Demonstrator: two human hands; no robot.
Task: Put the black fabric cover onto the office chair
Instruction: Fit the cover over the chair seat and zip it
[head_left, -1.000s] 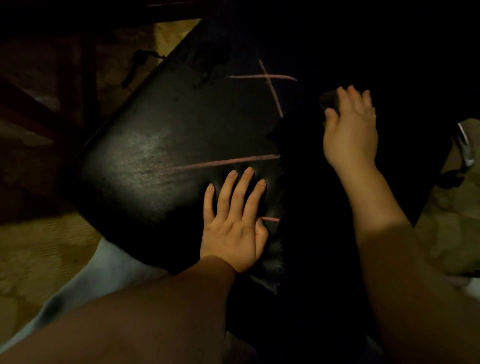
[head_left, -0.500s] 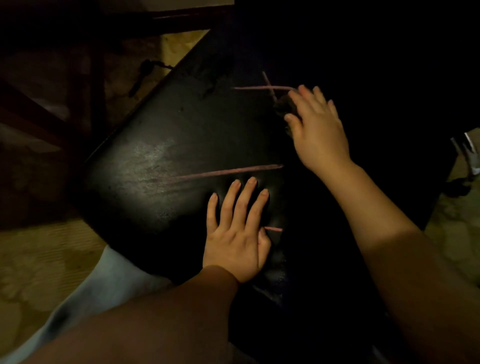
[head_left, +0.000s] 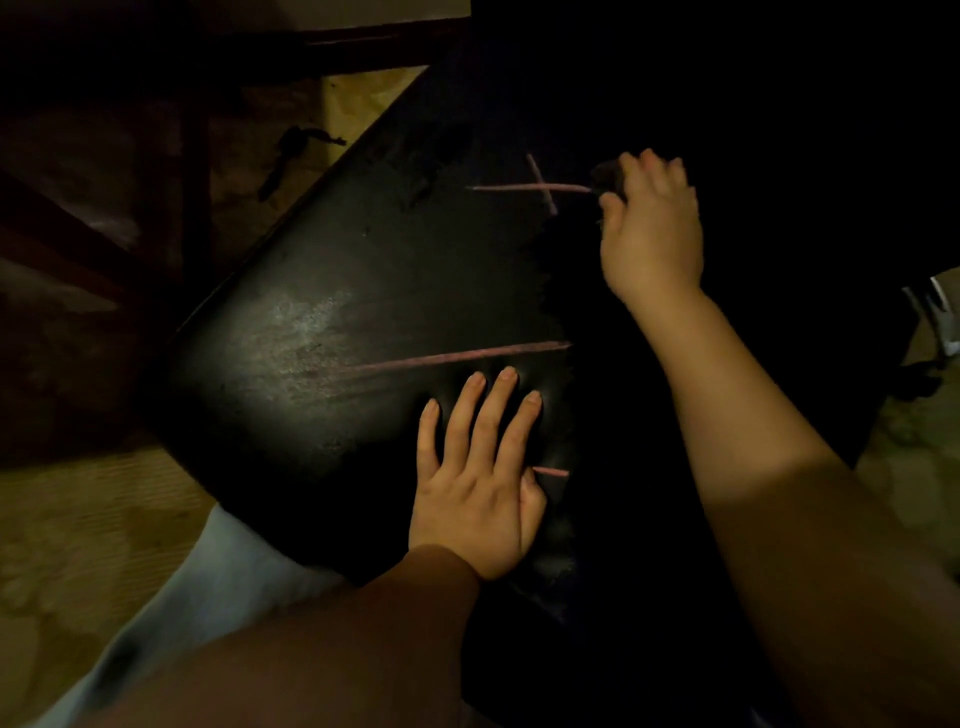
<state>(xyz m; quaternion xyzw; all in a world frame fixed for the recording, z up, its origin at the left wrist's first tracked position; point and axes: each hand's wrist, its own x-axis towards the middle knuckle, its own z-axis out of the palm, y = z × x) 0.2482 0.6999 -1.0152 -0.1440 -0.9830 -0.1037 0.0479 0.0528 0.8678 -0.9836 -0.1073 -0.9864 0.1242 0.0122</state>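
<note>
Cover (head_left: 623, 415) of black fabric lies over the right part of the chair seat (head_left: 337, 364), its ragged edge running down the middle; the left part of the seat is bare and shiny, marked with pink lines (head_left: 457, 356). At the far end of that edge the right grip (head_left: 652, 234) is closed, fingers curled round a bunched bit of the cover beside two crossing lines. Nearer, the left grip (head_left: 472, 499) is wide, fingers straight and spread, pressing flat on the bare seat just beside the cover's edge. Beneath the chair is a tan floor (head_left: 78, 519)
</note>
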